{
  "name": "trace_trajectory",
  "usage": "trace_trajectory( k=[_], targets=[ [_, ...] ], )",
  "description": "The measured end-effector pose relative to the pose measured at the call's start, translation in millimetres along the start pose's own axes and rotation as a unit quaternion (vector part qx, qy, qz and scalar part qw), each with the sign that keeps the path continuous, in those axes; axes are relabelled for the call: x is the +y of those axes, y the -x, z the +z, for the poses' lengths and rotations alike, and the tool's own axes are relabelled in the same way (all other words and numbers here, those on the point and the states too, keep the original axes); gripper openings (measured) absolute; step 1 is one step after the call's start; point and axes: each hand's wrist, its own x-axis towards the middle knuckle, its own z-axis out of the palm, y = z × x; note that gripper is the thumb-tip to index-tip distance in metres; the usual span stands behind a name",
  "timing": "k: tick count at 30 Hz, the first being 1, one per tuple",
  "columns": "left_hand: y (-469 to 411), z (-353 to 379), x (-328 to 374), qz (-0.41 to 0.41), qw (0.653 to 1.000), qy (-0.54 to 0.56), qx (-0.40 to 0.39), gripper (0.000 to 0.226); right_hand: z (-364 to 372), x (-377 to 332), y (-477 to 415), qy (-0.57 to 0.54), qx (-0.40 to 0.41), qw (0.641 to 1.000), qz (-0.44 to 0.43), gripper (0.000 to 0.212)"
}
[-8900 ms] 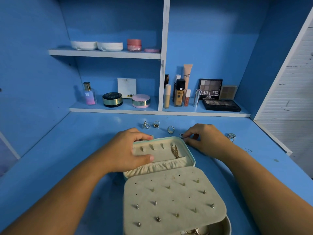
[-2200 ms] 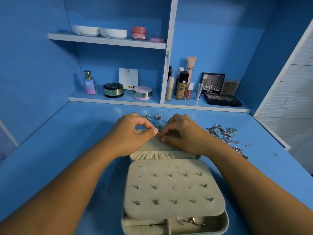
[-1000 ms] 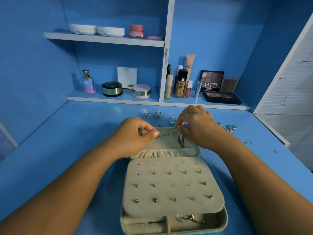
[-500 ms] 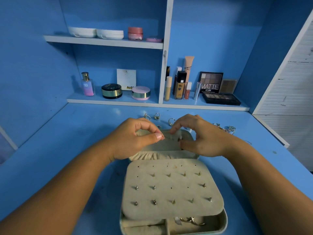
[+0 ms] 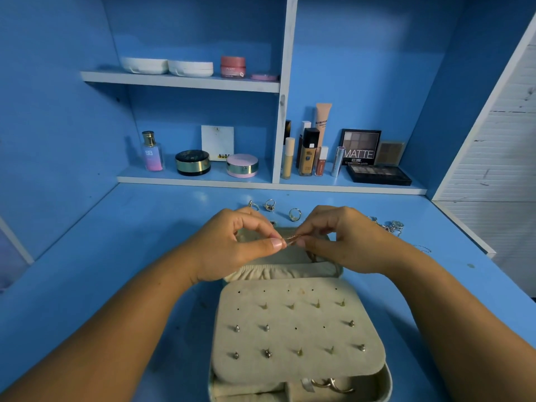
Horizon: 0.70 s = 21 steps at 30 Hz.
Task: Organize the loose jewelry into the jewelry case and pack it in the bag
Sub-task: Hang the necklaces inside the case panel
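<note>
Chain [image 5: 291, 238] — now aloft between both grips [image 5: 232, 250] [image 5: 346, 242]

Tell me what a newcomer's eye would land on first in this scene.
Both hands meet at centre: the left hand and right hand pinch a thin gold chain between them above the open jewelry case. Its beige earring panel, studded with small earrings, fills the foreground, and loose rings lie on the blue desk just beyond the hands.

Dim, even bluish light; soft shadows; wide-angle bending at edges; slightly soft focus.
</note>
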Motion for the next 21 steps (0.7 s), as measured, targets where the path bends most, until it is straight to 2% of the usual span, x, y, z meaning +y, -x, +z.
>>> trace_trajectory(
  k=[5, 12, 18, 21],
  targets=[
    [-1, 5, -1, 0.001, 0.999, -0.053, 0.006, 0.003, -4, 6, 0, -0.003, -0.002, 1.0, 0.024, 0.006],
    [-2, 5, -4, 0.0, 0.997, -0.071, 0.02, 0.004, -7, 14, -1, -0.007, 0.017, 0.999, 0.027, 0.014],
    [-3, 7, -6, 0.005, 0.996, -0.087, 0.012, 0.008, -8, 16, -1, 0.001, 0.015, 0.999, 0.028, 0.013],
    [-3, 6, -5, 0.01, 0.996, -0.091, 0.008, 0.022, -7, 16, 0, 0.007, 0.022, 0.999, 0.025, 0.012]
  ],
)
